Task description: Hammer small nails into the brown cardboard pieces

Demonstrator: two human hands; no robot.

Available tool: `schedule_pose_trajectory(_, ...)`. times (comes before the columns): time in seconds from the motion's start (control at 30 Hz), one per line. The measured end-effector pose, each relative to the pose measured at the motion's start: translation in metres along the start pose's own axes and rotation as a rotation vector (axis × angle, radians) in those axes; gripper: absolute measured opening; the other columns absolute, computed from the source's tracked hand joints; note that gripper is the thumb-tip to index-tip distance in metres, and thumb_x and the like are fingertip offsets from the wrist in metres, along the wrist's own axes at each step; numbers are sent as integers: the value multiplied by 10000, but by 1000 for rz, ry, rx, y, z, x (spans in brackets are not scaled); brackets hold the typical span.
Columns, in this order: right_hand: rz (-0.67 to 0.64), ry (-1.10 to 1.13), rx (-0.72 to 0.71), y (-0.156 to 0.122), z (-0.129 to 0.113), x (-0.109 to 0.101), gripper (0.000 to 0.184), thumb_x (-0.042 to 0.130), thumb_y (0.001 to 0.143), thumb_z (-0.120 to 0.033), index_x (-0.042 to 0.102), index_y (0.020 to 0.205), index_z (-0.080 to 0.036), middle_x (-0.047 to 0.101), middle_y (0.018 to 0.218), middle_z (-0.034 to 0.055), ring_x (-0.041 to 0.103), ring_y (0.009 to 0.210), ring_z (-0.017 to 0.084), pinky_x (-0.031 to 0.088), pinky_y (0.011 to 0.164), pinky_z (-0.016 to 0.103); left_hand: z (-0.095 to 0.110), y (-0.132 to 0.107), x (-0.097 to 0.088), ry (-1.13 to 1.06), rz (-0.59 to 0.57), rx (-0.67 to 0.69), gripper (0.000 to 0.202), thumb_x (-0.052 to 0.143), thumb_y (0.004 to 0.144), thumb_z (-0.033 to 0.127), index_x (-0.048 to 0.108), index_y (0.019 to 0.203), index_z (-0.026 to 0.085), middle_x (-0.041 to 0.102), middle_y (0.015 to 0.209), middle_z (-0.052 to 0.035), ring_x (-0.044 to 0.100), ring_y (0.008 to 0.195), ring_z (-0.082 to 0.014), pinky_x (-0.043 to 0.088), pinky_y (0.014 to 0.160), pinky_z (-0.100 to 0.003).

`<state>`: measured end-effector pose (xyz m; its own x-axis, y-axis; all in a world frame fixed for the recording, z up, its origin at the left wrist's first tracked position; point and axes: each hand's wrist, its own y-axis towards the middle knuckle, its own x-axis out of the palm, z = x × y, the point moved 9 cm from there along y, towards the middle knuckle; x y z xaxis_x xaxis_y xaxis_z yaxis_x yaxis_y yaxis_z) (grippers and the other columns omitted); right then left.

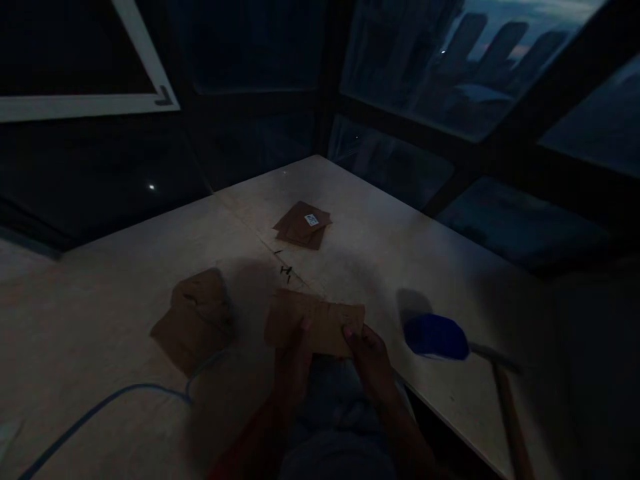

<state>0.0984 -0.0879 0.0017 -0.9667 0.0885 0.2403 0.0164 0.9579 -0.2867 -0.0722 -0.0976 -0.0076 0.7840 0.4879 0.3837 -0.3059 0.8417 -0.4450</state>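
Observation:
The scene is dim. Both my hands hold a flat brown cardboard piece [320, 320] just above the near edge of a pale wooden table [400, 247]. My left hand [295, 357] grips its left part, thumb on top. My right hand [370, 357] pinches its right lower edge. The fingers of both are closed on the cardboard. To the left of my hands lies a stack of similar brown cardboard pieces [195, 320]. Another small brown stack with a white label [303, 225] lies farther back near the table's middle.
A blue rounded object [436, 337] sits on the table to the right, with a wooden-handled hammer [505, 393] beside it near the edge. A blue cable [110, 400] runs across the left. Small dark bits [286, 270] lie mid-table. Dark windows surround the table.

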Motion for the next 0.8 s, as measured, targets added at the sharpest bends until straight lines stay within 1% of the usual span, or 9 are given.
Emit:
schedule_pose_trajectory(0.07,93,-17,-23,-3,-9,-23,402,731,796,-567,694,868,-173,671,629,6,584,503,151,435,418,240,-13,-5,20,2,-70,-78,388,788,731,399,710,1044,183,753,1095,-118,680,1136,-345,631,869,-429)
schedule_pose_trajectory(0.17,230,-51,-32,-11,-21,-69,418,762,753,-568,697,852,-166,660,621,-4,557,460,136,397,378,226,-25,-6,45,43,-162,-133,540,802,707,398,648,1177,179,740,1109,-109,707,1063,-322,659,711,-391)
schedule_pose_trajectory(0.3,378,-95,-20,-31,-31,-132,430,778,734,-559,688,847,-154,659,611,1,554,411,136,375,342,221,-53,-5,79,282,-348,-233,545,860,640,370,656,1099,158,749,1022,-98,732,902,-284,636,537,-316)
schedule_pose_trajectory(0.43,563,-132,-85,-58,-45,-198,484,810,693,-556,612,941,-191,677,696,-4,598,453,149,415,357,228,-96,-16,126,370,-562,-313,549,878,627,401,653,1062,153,748,1023,-111,733,880,-279,641,545,-318)
schedule_pose_trajectory(0.53,685,-171,-144,-72,-55,-244,568,823,665,-552,566,1039,-211,691,798,11,650,540,171,495,430,265,-125,-20,165,362,-649,-310,595,870,625,457,638,1084,157,738,1056,-113,730,900,-268,643,569,-322)
schedule_pose_trajectory(0.57,709,-191,-157,-73,-57,-257,580,821,655,-559,565,1039,-209,688,806,15,655,549,177,508,443,279,-134,-20,176,365,-661,-309,612,873,606,473,635,1073,155,738,1035,-106,730,862,-253,637,557,-317)
schedule_pose_trajectory(0.63,741,-248,-176,-71,-59,-278,574,810,643,-578,578,1004,-198,676,785,21,652,543,185,505,438,291,-149,-16,197,389,-679,-303,640,875,565,507,627,1034,150,733,914,-73,709,687,-202,605,494,-299)
schedule_pose_trajectory(0.7,757,-326,-192,-65,-58,-292,547,776,660,-597,596,975,-188,671,759,29,644,531,189,477,413,282,-158,-13,213,429,-712,-268,630,852,568,539,614,1002,149,691,738,-15,609,481,-132,525,404,-250)
schedule_pose_trajectory(0.8,764,-482,-207,-55,-57,-307,467,723,716,-566,641,958,-175,675,740,39,632,523,186,453,415,276,-163,-6,224,520,-726,-175,571,803,624,564,613,976,157,598,564,47,462,344,-78,377,344,-194)
